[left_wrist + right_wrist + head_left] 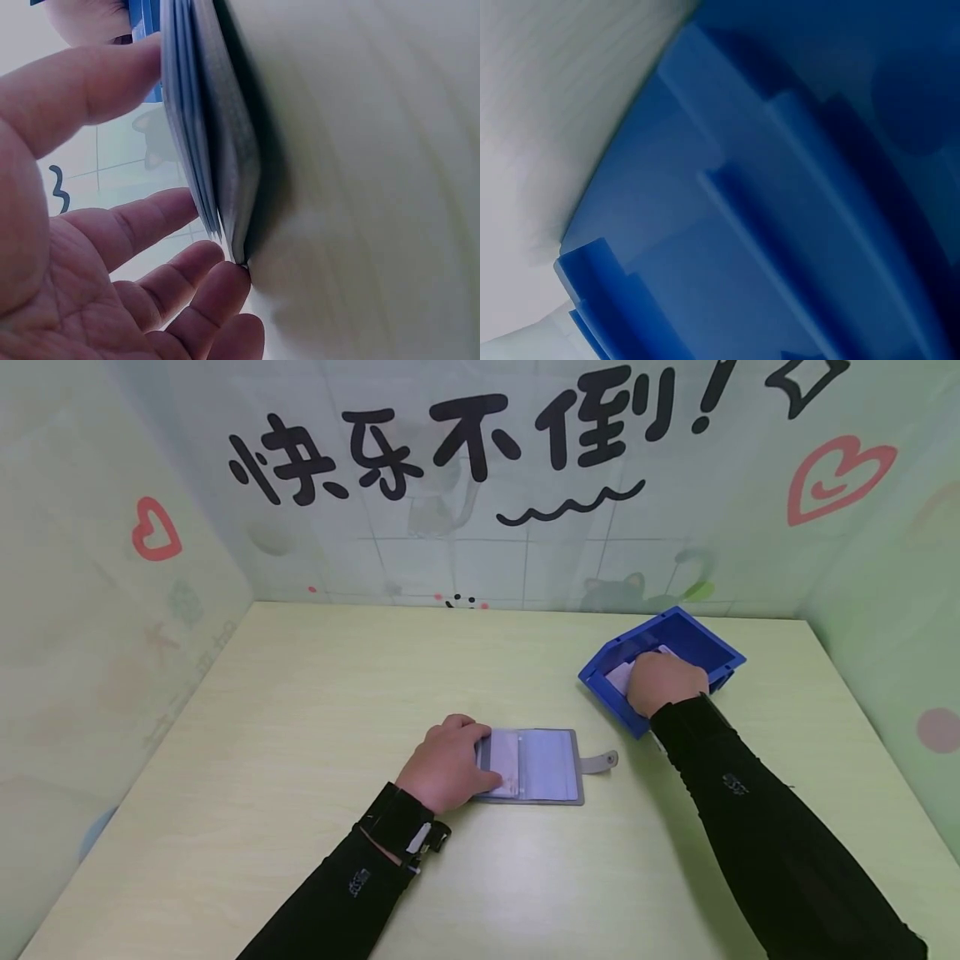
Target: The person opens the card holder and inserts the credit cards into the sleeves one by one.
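An unfolded card holder point(550, 766) with grey edges, clear sleeves and a snap strap lies on the table in the head view. My left hand point(450, 763) holds its left side, thumb over the sleeves and other fingers along the outer edge. In the left wrist view the layered sleeves point(187, 112) stand between thumb and fingers. Over at the right, my right hand point(667, 681) reaches down into a blue bin point(611, 653). Pale cards or papers point(620, 677) lie beside it there. Its fingers are hidden, and the right wrist view shows only the bin's wall point(780, 225) and some background.
The light wooden table point(360, 668) runs back to a printed backdrop point(480, 560) with black lettering. Side panels point(892, 693) flank it. The bin stands askew near the far right, beyond the holder's strap point(600, 762).
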A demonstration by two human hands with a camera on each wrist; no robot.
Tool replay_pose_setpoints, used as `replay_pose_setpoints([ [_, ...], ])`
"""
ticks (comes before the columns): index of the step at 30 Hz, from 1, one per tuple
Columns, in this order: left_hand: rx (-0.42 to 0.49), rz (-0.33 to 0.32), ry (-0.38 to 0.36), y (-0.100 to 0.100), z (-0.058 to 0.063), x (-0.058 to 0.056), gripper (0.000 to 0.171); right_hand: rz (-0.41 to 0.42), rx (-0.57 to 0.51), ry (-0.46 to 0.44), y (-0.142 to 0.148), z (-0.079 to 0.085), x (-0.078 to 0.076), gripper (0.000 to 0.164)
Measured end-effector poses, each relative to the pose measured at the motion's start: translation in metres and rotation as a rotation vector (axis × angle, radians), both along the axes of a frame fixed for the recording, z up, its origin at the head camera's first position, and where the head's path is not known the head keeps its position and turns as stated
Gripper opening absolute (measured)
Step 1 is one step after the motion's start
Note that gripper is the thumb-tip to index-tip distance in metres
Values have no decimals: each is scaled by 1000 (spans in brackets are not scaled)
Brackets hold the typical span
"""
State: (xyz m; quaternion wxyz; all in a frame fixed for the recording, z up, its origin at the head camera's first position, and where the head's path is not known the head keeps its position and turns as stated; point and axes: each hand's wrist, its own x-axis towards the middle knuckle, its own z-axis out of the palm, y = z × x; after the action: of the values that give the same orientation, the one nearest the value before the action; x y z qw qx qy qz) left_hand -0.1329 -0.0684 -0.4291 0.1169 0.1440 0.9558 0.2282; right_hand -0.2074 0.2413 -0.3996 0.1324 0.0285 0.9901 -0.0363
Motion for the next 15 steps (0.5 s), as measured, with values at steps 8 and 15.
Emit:
replay_pose_setpoints([
  [8, 1, 4, -3, 1, 1, 0, 66, -20, -23, 9, 0, 1, 0, 29],
  [15, 1, 3, -9, 1, 1, 1, 66, -24, -25, 80, 0, -4, 0, 39],
])
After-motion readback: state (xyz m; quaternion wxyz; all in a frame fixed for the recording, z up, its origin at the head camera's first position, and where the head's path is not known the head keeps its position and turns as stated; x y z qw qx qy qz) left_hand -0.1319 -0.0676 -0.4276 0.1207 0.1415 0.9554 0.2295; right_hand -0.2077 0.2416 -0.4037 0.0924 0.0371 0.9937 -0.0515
